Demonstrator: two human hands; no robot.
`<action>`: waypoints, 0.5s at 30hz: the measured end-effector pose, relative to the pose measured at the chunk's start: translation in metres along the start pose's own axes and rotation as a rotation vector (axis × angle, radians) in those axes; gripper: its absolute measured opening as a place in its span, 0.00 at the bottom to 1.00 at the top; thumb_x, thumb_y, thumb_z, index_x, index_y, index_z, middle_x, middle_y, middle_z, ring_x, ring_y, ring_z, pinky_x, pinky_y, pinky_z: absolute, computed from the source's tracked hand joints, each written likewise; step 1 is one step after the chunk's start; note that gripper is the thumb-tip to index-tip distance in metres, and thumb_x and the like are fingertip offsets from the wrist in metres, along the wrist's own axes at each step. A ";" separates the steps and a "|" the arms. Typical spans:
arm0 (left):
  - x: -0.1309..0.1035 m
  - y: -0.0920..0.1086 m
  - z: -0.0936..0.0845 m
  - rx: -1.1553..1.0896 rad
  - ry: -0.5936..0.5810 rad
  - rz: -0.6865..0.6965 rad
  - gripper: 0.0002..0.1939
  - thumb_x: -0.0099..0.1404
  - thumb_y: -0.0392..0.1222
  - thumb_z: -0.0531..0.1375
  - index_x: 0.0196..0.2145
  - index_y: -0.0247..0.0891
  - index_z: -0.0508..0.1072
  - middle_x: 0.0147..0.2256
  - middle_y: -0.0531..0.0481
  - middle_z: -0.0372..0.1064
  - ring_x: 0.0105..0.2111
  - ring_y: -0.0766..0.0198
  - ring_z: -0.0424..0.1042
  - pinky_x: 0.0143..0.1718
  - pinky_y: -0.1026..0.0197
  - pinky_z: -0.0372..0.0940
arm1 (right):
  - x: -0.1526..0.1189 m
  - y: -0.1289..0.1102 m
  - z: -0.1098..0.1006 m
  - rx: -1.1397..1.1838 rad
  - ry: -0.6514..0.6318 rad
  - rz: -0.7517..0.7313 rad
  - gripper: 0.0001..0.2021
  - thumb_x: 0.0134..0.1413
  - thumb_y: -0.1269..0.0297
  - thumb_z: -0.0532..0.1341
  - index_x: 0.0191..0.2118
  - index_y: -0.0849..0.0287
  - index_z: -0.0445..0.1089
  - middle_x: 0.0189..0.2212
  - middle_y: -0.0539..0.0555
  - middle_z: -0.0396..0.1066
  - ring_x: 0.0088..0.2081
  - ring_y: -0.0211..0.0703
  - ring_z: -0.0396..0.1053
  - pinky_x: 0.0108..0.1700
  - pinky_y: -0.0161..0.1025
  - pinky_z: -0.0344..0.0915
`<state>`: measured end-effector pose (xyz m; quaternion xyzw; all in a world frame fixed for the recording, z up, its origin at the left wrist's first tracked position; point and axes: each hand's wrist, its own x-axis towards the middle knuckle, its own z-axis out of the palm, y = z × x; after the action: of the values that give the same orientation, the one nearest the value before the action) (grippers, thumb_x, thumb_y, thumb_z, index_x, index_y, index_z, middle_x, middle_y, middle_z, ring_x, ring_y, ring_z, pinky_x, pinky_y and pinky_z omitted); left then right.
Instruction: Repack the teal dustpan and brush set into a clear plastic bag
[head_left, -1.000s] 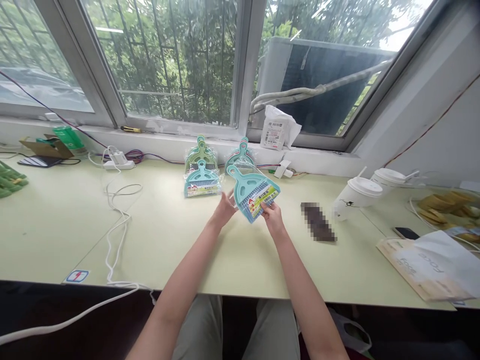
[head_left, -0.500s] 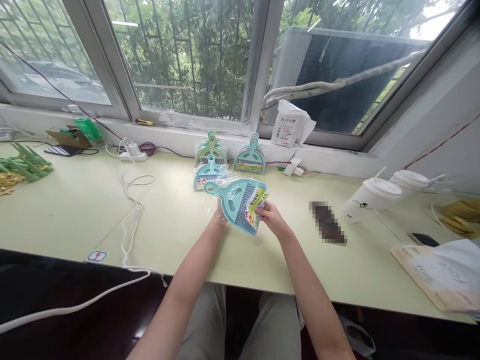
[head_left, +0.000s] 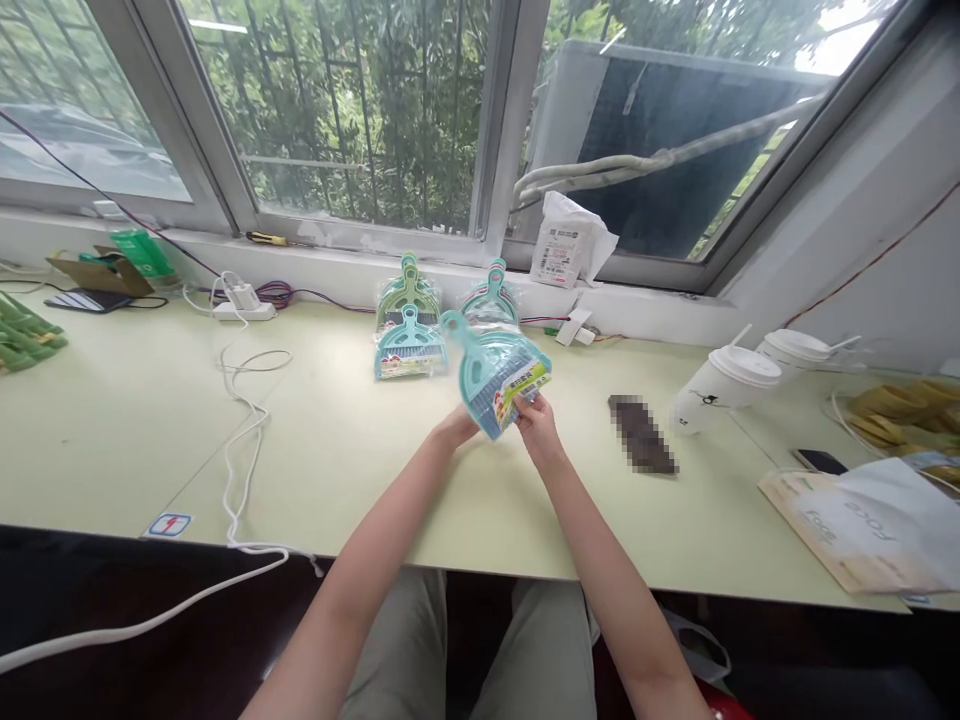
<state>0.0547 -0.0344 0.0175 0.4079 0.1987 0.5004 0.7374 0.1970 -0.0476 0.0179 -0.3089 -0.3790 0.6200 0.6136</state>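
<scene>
A light-blue dustpan and brush set (head_left: pixel 475 380) in clear plastic wrap is held up over the table, tilted with its handle toward the upper left. A printed label crosses its grey-blue bristles. My right hand (head_left: pixel 538 424) is closed on its lower right edge, fingers at the label. My left hand (head_left: pixel 459 426) holds it from below on the left, its fingers mostly hidden behind the pan. Just beyond stand more wrapped sets: a light-blue one (head_left: pixel 410 352) in front of green ones (head_left: pixel 409 285), and another stack (head_left: pixel 495 290) partly covered by the held set.
White cables (head_left: pixel 247 420) run across the table (head_left: pixel 337 450) at left, near a power strip (head_left: pixel 244 311). Two lidded cups (head_left: pixel 724 390), a blurred dark object (head_left: pixel 643 435), a phone (head_left: pixel 820 461) and a paper bag (head_left: pixel 847 540) lie to the right. A tissue pack (head_left: pixel 562 245) sits on the sill.
The dustpan and brush set has turned, its handle swinging up and rightward, and moved slightly away from me. Both hands still hold it. The whole view has shifted a little.
</scene>
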 end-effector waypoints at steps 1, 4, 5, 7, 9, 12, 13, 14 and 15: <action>0.001 0.003 0.001 -0.037 -0.017 0.001 0.23 0.62 0.56 0.57 0.47 0.37 0.72 0.47 0.40 0.71 0.55 0.47 0.64 0.56 0.45 0.58 | 0.004 0.001 -0.004 0.039 0.069 -0.047 0.18 0.38 0.64 0.70 0.39 0.57 0.71 0.41 0.53 0.76 0.42 0.46 0.74 0.45 0.43 0.72; 0.002 0.008 -0.002 -0.082 -0.032 0.036 0.31 0.60 0.65 0.55 0.50 0.39 0.71 0.52 0.40 0.68 0.56 0.48 0.64 0.56 0.47 0.58 | 0.014 0.006 -0.016 0.126 0.217 -0.126 0.18 0.39 0.65 0.69 0.40 0.56 0.69 0.44 0.52 0.75 0.47 0.44 0.72 0.50 0.43 0.71; 0.002 0.007 -0.003 -0.051 -0.045 0.037 0.31 0.59 0.65 0.57 0.51 0.40 0.71 0.53 0.41 0.67 0.56 0.49 0.64 0.56 0.48 0.58 | 0.017 0.008 -0.019 0.146 0.244 -0.130 0.18 0.39 0.66 0.69 0.40 0.55 0.69 0.44 0.51 0.75 0.47 0.43 0.72 0.50 0.42 0.70; 0.002 0.001 -0.004 0.074 -0.068 0.011 0.28 0.57 0.58 0.62 0.51 0.40 0.71 0.54 0.42 0.67 0.55 0.50 0.65 0.56 0.49 0.57 | 0.019 0.010 -0.024 0.173 0.259 -0.115 0.17 0.40 0.68 0.68 0.40 0.55 0.68 0.43 0.50 0.75 0.47 0.42 0.72 0.51 0.41 0.69; 0.002 -0.007 -0.002 0.198 -0.058 0.007 0.24 0.57 0.52 0.65 0.49 0.39 0.73 0.52 0.43 0.69 0.54 0.50 0.66 0.57 0.49 0.57 | 0.020 0.009 -0.026 0.193 0.253 -0.088 0.16 0.41 0.69 0.67 0.40 0.56 0.68 0.43 0.51 0.75 0.46 0.41 0.73 0.52 0.41 0.69; 0.003 -0.014 0.002 0.279 -0.020 0.083 0.24 0.58 0.52 0.64 0.49 0.38 0.74 0.51 0.43 0.70 0.53 0.49 0.66 0.57 0.46 0.57 | 0.020 0.002 -0.026 0.204 0.241 -0.057 0.14 0.43 0.71 0.66 0.39 0.55 0.68 0.43 0.51 0.75 0.47 0.42 0.72 0.52 0.42 0.70; 0.003 -0.015 0.003 0.288 -0.015 0.104 0.24 0.58 0.53 0.64 0.50 0.39 0.74 0.50 0.43 0.71 0.53 0.49 0.67 0.57 0.46 0.57 | 0.019 0.000 -0.026 0.203 0.234 -0.050 0.13 0.44 0.72 0.65 0.39 0.55 0.68 0.43 0.50 0.75 0.47 0.41 0.72 0.52 0.42 0.70; 0.003 -0.014 0.004 0.291 -0.011 0.120 0.26 0.58 0.54 0.63 0.51 0.39 0.73 0.50 0.43 0.71 0.53 0.49 0.67 0.57 0.46 0.58 | 0.019 -0.002 -0.025 0.205 0.223 -0.043 0.13 0.45 0.72 0.65 0.39 0.55 0.69 0.43 0.50 0.75 0.47 0.41 0.72 0.52 0.42 0.70; 0.003 -0.014 0.004 0.292 -0.005 0.133 0.27 0.58 0.54 0.63 0.51 0.39 0.73 0.50 0.43 0.71 0.53 0.49 0.67 0.56 0.46 0.58 | 0.018 -0.003 -0.025 0.212 0.211 -0.040 0.12 0.46 0.72 0.65 0.39 0.55 0.69 0.43 0.50 0.75 0.47 0.40 0.72 0.52 0.41 0.70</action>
<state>0.0671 -0.0354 0.0095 0.5242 0.2404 0.5128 0.6360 0.2191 -0.0271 0.0092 -0.2983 -0.2506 0.6085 0.6914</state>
